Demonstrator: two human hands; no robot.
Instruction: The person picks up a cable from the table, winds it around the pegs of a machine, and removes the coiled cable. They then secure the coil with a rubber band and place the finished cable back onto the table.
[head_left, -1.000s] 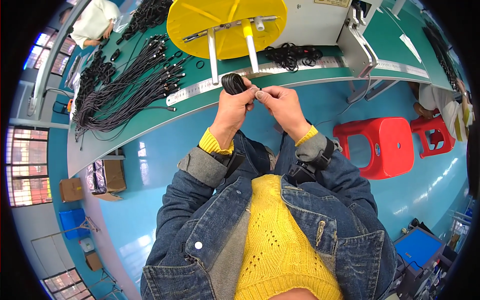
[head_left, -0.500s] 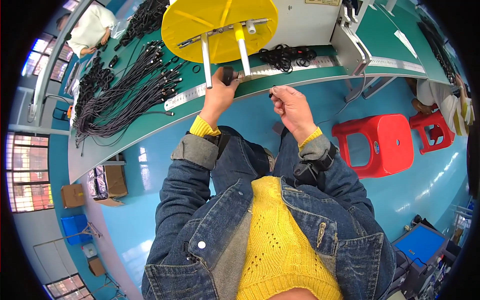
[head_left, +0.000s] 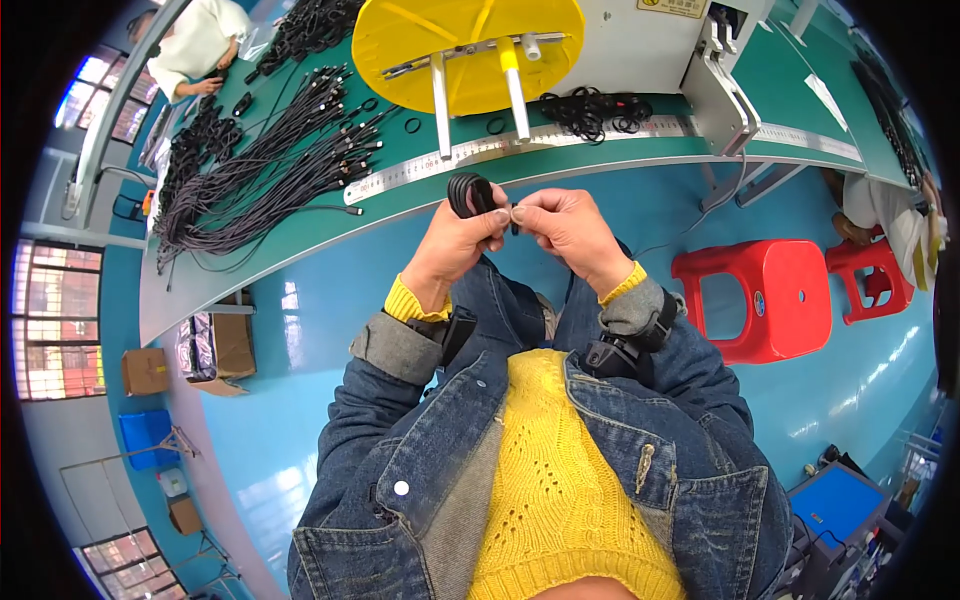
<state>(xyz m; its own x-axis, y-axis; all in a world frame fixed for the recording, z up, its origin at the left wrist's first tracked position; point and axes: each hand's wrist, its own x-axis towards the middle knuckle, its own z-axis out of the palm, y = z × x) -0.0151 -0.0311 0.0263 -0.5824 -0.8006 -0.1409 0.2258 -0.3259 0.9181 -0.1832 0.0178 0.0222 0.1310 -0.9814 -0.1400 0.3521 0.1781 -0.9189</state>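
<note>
A small coil of black cable [head_left: 468, 190] is gripped in my left hand [head_left: 445, 245], its loops standing up above the fingers. My right hand [head_left: 572, 236] pinches a small dark piece against the coil's right side; whether this is a cable end or a band I cannot make out. The fingertips of both hands meet in front of the table edge. Beyond them is a yellow winding disc [head_left: 400, 45] with two metal posts [head_left: 440, 105] pointing toward me. A metal ruler [head_left: 400, 176] runs along the bench beneath the posts.
Many loose black cables [head_left: 250, 180] lie on the green bench [head_left: 300, 240] at left. A pile of black bands [head_left: 598, 115] sits beside the grey machine [head_left: 640, 50]. Red stools [head_left: 790, 300] stand at right. A person in white [head_left: 200, 45] works at far left.
My left hand has drawn the coil away from the posts toward me. The right hand has moved left and now meets it. The view has shifted slightly.
</note>
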